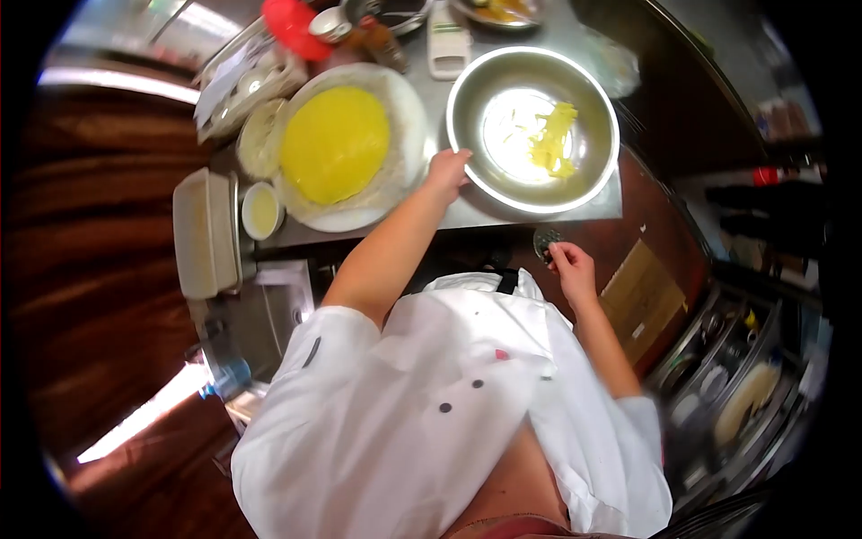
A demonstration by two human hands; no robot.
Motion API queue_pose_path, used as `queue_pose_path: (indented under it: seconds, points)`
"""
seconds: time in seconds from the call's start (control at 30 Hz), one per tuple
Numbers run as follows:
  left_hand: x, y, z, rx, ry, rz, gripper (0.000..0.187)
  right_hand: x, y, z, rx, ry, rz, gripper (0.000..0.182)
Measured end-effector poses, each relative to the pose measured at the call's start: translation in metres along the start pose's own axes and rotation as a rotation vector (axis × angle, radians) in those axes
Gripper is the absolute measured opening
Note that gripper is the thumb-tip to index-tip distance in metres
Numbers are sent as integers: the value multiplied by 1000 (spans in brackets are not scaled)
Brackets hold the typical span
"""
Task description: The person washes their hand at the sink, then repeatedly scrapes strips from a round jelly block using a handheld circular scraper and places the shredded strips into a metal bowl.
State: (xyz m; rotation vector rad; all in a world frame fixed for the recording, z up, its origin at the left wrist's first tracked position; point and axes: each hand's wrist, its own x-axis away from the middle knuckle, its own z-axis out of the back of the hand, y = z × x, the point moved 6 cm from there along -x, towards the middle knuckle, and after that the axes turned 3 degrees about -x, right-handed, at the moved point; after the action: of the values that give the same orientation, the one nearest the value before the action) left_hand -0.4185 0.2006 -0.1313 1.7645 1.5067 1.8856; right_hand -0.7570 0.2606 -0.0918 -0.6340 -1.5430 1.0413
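Note:
My left hand (446,172) is closed on the near left rim of a large steel bowl (461,184). Inside the bowl, a small heap of yellow strips (554,139) lies right of the middle, with thinner shreds beside it. My right hand (572,267) hangs below the counter's front edge, fingers pinched together. A dark, speckled round thing (544,241) shows right at those fingertips; I cannot tell whether they grip it. Left of the bowl, a flat yellow round sheet (334,144) rests on a big white round board (409,112).
Behind the bowl lies a white grater-like tool (449,45). A small cup of yellowish liquid (262,212) and a white rectangular tub (203,232) stand at the left. A sink (274,310) is at lower left, cardboard (642,301) at right. A metal rack (718,359) holds utensils.

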Motion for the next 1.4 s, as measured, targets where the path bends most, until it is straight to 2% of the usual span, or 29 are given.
queue_pose_path:
  seconds: [0.1,0.2,0.33,0.4,0.53,0.6,0.67,0.73,0.8,0.93,0.97,1.07,1.17,1.4]
  points:
    - [21,9,17,-21,-58,44,39,-6,2,-12,31,-68,-13,19]
    - [18,4,68,40,-136,172,42,-19,5,-49,94,-170,-42,19]
    - [56,29,149,-337,-70,-51,31,-27,-7,-123,159,-318,-83,20]
    - [78,32,198,-387,3,-199,29,-29,-20,-175,194,-421,-142,22]
    - [96,18,291,-566,136,-341,36,-44,-47,-297,340,-654,-2,25]
    - [111,34,315,-587,140,-381,38,-46,-75,-366,376,-703,149,23]
    - [109,58,337,-567,139,-447,39,-62,-84,-432,436,-723,203,21]
    - [91,80,364,-500,144,-523,39,-76,-113,-497,515,-708,323,23]
    - [59,114,392,-492,187,-626,39,-110,-112,-553,450,-634,484,23]
    - [-32,176,436,-517,382,-777,40,-177,-128,-623,381,-445,499,26]
    - [-45,198,436,-545,390,-799,41,-194,-131,-634,369,-391,497,28]
    - [-83,231,434,-628,410,-694,38,-240,-138,-654,406,-230,446,31]
    - [-102,243,433,-689,402,-632,35,-265,-137,-664,437,-181,432,32]
    - [-108,226,435,-855,439,-791,26,-256,-123,-662,533,-68,359,31]
